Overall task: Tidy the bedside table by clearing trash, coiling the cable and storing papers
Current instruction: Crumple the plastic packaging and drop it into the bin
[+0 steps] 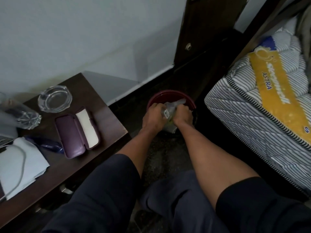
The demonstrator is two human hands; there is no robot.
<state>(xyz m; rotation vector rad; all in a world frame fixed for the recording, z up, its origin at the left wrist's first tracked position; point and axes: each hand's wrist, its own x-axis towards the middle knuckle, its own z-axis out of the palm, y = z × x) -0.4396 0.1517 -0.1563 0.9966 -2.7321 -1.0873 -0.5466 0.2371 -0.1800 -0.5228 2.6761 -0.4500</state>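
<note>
My left hand (154, 117) and my right hand (182, 115) both grip crumpled clear plastic trash (170, 109) over a dark red bin (168, 96) on the floor. The dark wooden bedside table (104, 118) stands to the left. On it lie white papers (20, 163) with a grey cable (22, 163) across them, and a blue wrapper (48, 145) beside them.
An open purple glasses case (74, 134), a glass ashtray (54, 99) and a clear plastic bottle lying on its side (21, 116) share the table. A striped mattress (262, 105) with a yellow label fills the right. A dark door frame (202, 31) stands behind the bin.
</note>
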